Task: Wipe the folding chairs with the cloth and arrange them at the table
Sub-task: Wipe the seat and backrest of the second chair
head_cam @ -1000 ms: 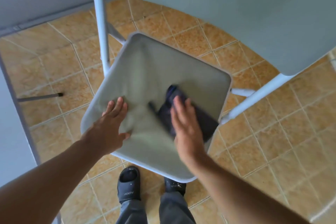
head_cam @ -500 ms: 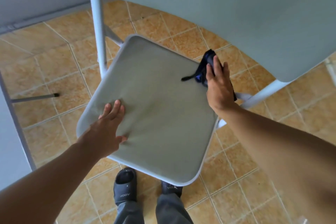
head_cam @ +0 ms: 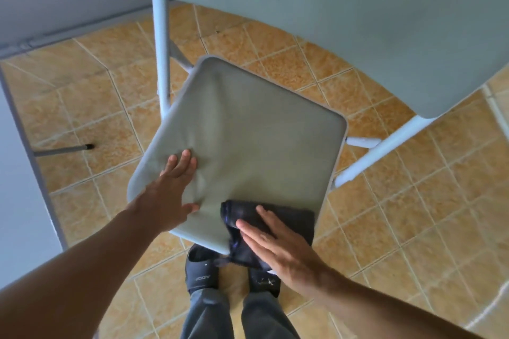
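your right hand [head_cam: 278, 245] lay flat, fingers straight, pressing the dark cloth [head_cam: 286, 217] on the chair seat [head_cam: 248, 146] front edge. left hand [head_cam: 170, 187] open, palm on seat, gripping nothing.

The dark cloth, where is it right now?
In the head view, the dark cloth lies on the near right corner of the chair seat, pressed under the flat right hand, partly overhanging the seat's front edge.
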A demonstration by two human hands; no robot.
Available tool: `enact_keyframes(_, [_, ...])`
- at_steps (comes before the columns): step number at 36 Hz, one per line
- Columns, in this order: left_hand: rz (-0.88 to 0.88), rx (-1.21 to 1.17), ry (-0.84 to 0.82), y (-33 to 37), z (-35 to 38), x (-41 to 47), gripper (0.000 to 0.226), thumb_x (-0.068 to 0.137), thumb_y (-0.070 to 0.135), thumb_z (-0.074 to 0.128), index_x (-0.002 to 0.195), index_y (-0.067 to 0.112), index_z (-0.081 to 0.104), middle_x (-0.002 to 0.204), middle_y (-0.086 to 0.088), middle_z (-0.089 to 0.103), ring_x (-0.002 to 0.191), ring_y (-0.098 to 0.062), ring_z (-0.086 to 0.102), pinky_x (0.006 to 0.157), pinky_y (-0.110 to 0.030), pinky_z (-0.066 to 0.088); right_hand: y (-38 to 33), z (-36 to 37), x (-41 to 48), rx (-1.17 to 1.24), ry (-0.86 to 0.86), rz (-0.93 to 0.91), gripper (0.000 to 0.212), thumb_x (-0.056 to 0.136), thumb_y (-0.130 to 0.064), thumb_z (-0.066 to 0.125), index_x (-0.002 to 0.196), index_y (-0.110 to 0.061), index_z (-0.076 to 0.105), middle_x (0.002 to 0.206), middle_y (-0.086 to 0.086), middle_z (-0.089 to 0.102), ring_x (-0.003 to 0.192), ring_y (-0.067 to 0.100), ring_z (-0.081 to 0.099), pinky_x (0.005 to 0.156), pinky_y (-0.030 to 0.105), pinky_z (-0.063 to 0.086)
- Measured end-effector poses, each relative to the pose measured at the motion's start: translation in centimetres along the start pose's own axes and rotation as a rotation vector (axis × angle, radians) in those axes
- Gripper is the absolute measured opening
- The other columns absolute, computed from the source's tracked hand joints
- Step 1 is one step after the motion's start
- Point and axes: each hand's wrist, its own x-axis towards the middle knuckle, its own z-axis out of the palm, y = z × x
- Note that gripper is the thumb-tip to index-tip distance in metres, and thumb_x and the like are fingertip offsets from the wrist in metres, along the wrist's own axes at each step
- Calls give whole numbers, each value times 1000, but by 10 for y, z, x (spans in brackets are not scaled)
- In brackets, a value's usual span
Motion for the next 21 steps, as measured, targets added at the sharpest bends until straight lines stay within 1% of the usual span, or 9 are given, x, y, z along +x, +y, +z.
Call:
enact_keyframes(3, [40,-48,27,-8,3,-4,107,84,39,70,153,21,-9,153,13,-25,148,-15,-10,116,-35,22,49,-35,14,-182,-22,-203,50,107,7,27,145,-11,54,158,2,42,144,37,40,115,47,40])
enact_keyframes(5, [60,-90,71,-14,9,-8,105,84,37,71,154,22,-5,155,15,-22,147,-12,-10,115,-35,25,83,-48,33,-170,-45,-134,49,110,-2,22,147,-11,51,158,3,41,147,32,35,116,50,38])
enact_keyframes(8, [51,-157,162,-18,19,-18,101,84,33,72,155,21,1,159,12,-12,146,-8,-9,113,-32,24,131,-57,81,-105,49,249,49,102,3,35,149,-5,47,162,10,33,150,39,26,118,54,34])
enact_keyframes(11, [59,-134,250,-27,29,-28,95,84,29,73,155,11,11,161,1,-2,148,-18,-1,112,-31,16,150,-73,150,-9,96,816,66,92,15,43,154,-4,34,170,5,10,151,41,17,118,51,34])
enact_keyframes(13, [77,-75,267,-39,29,-33,92,84,27,72,154,8,16,162,-4,5,148,-24,7,114,-35,17,140,-77,187,90,98,1028,70,91,15,49,156,-4,29,170,0,4,152,39,13,118,47,34])
enact_keyframes(15, [108,-18,247,-52,25,-35,89,80,23,76,150,2,27,160,-12,19,145,-32,22,112,-42,25,112,-67,202,119,96,993,73,92,15,51,157,-4,26,170,-2,4,153,39,13,116,44,37])
enact_keyframes(17, [127,40,228,-63,22,-36,84,77,20,78,145,-3,36,155,-18,30,139,-38,34,108,-48,26,75,-40,194,56,85,764,67,91,14,45,155,1,29,170,6,9,152,43,16,119,46,32])
enact_keyframes(19, [127,45,255,-71,21,-37,80,81,19,75,147,-2,33,156,-18,27,141,-38,30,109,-47,26,29,-17,173,-30,54,530,63,90,9,45,152,7,32,168,17,13,150,48,19,122,52,23])
enact_keyframes(21, [83,-31,307,-74,20,-39,76,90,20,64,151,3,22,160,-11,14,146,-32,17,112,-42,22,-16,-9,149,-92,-28,392,66,86,3,44,151,4,36,167,16,19,149,47,16,120,51,28])
